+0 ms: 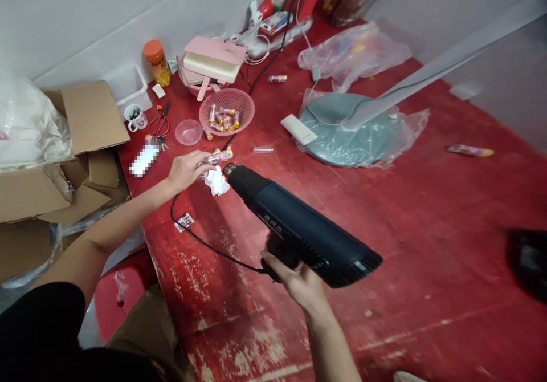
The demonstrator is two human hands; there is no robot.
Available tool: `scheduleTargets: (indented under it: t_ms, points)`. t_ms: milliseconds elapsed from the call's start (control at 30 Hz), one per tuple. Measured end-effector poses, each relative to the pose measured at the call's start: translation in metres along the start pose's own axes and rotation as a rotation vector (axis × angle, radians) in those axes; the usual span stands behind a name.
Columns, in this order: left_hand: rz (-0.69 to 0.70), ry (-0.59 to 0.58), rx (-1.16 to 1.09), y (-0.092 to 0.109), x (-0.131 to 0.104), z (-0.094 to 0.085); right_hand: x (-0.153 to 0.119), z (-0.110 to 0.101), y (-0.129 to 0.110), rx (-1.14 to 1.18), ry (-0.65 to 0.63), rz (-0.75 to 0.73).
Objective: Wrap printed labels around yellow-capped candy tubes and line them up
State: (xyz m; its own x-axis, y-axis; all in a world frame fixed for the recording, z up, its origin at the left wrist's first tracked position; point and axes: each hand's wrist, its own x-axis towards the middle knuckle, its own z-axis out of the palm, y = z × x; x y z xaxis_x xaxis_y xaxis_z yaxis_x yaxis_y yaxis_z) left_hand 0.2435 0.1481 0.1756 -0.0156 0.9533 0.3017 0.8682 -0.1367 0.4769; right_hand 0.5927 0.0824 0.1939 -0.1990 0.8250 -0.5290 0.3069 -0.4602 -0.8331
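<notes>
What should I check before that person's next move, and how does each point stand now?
1. Right hand gripping the black pistol-shaped heat gun: ok.
2. Left hand holding the small yellow-ended printed tube: ok.
3. Round metal nozzle facing the tube: ok, apparently.
4. Crumpled white tissue-like wad well clear of the nozzle: not ok, it looks very close.
5. Heat gun switched on: cannot tell.
6. Thin black cord plugged in: cannot tell.

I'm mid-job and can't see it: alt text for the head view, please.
A right-hand grip holds a dark heat gun, its nozzle pointing toward the left-hand grip, which holds at least one small printed tube beside a crumpled white wad. They are over a worn red table with a pink basket of similar tubes farther back.
</notes>
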Motion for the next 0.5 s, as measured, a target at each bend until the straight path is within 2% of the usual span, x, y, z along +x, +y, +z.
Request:
scheduleTargets:
  t_ms: [100, 200, 300, 500]
  points:
    - [-0.087, 0.019, -0.167, 0.003, -0.001, 0.002, -0.001, 0.0, -0.002, 0.01, 0.01, -0.005]
    - [-0.239, 0.023, -0.35, 0.009, 0.0, 0.003, -0.001, 0.0, -0.002, 0.002, 0.008, -0.016]
    - [-0.373, -0.006, -0.522, 0.014, 0.002, 0.002, -0.001, -0.001, -0.001, 0.002, 0.024, -0.046]
    - [-0.551, -0.042, -0.758, 0.019, 0.005, 0.001, 0.0, 0.001, -0.002, 0.062, 0.052, -0.101]
